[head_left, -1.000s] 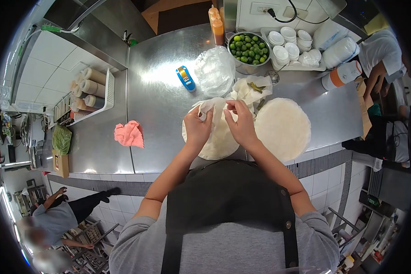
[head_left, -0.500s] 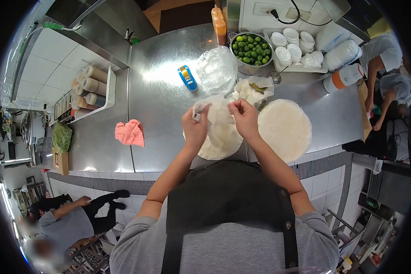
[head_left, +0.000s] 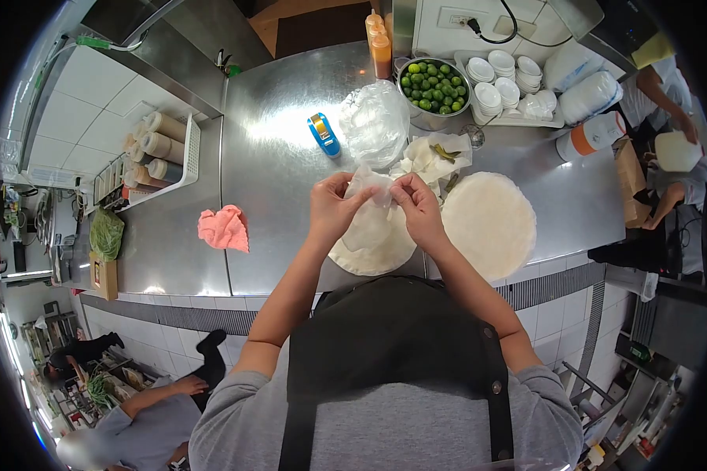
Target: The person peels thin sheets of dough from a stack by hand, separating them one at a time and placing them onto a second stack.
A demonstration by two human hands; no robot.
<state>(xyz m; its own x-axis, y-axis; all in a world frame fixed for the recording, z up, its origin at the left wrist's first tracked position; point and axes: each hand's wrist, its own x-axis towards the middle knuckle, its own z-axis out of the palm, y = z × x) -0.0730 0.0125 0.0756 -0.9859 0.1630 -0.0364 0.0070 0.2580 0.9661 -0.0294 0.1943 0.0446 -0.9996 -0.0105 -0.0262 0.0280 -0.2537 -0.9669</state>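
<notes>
Thin translucent plastic (head_left: 373,184) is stretched between my two hands. My left hand (head_left: 334,206) pinches its left side, and the fingers of my right hand (head_left: 418,206) are closed on its right side. Beneath the plastic lies a pale round sheet (head_left: 377,255) at the counter's front edge. A second pale round sheet (head_left: 489,224) is just right of my right forearm. Behind my hands are a crumpled clear plastic bag (head_left: 373,124) and a white wrapper (head_left: 416,161) with green peppers (head_left: 445,152) on it.
A blue tape dispenser (head_left: 324,135) and a pink cloth (head_left: 224,228) lie on the steel counter (head_left: 275,188). At the back stand sauce bottles (head_left: 380,55), a pot of limes (head_left: 434,118) and a tray of white cups (head_left: 518,118). Other people are at both sides.
My left hand has shifted slightly, and the plastic is now gathered nearer my fingertips. At the right, a co-worker's hand now holds a pale container. People at the lower left have moved.
</notes>
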